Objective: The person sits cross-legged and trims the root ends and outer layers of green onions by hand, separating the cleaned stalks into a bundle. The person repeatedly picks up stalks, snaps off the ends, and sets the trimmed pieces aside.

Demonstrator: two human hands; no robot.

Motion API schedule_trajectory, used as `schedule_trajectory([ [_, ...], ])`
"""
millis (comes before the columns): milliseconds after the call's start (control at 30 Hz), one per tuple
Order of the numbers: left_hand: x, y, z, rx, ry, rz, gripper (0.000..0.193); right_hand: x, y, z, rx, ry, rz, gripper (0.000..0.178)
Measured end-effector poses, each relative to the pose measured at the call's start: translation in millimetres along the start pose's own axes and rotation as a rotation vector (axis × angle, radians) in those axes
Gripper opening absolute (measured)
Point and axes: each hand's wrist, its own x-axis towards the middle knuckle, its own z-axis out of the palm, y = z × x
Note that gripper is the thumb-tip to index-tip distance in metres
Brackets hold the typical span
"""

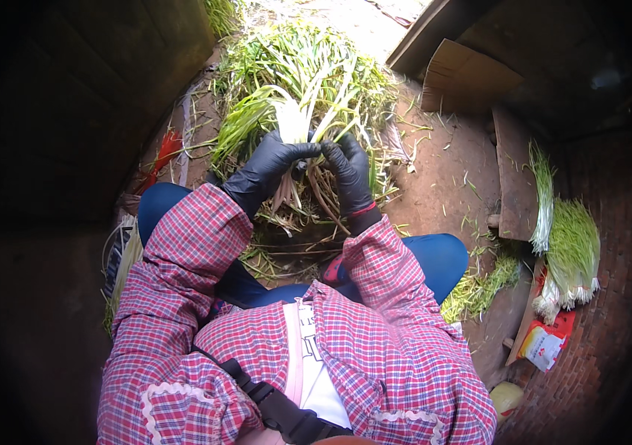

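Observation:
Both my hands wear black gloves and meet in front of my knees. My left hand [271, 165] is closed round a bunch of long green stalks [290, 119], pale to white in the bright light and scallion-like. Its leaves hang over to the left. The fingers of my right hand [350, 174] are pinched together close to the left thumb, at a few light green stalks [339, 104]. Just beyond and under the hands lies a big loose heap of green stalks and leaves [293, 55]. Dry, brownish strands hang below my hands.
On the right, tied-looking bundles of white-ended green stalks [572, 248] stand by a board [516, 174], near a red and white packet [547, 343]. Cardboard [468, 78] leans at the back right. Trimmed leaves [483, 285] litter the floor beside my right knee. Red plastic [166, 156] lies left.

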Motion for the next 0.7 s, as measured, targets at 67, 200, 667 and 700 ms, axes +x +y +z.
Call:
schedule_trajectory([
  [67,-1.3,-0.3,4.9,-0.057,-0.057,0.037,0.031,6.3,-1.9,-0.5,-0.053,-0.03,0.024,0.021],
  [200,-3.0,-0.1,10.7,-0.066,0.011,0.135,0.027,14.6,-0.3,3.3,0.072,0.042,0.051,0.02],
  [667,-7.2,26.9,5.5,-0.122,0.171,0.116,0.026,4.4,12.3,-48.5,-0.516,0.167,-0.252,0.014],
  [700,-6.0,27.9,1.0,-0.173,0.175,0.109,0.022,9.6,12.0,-64.9,-0.768,0.255,-0.298,0.015],
])
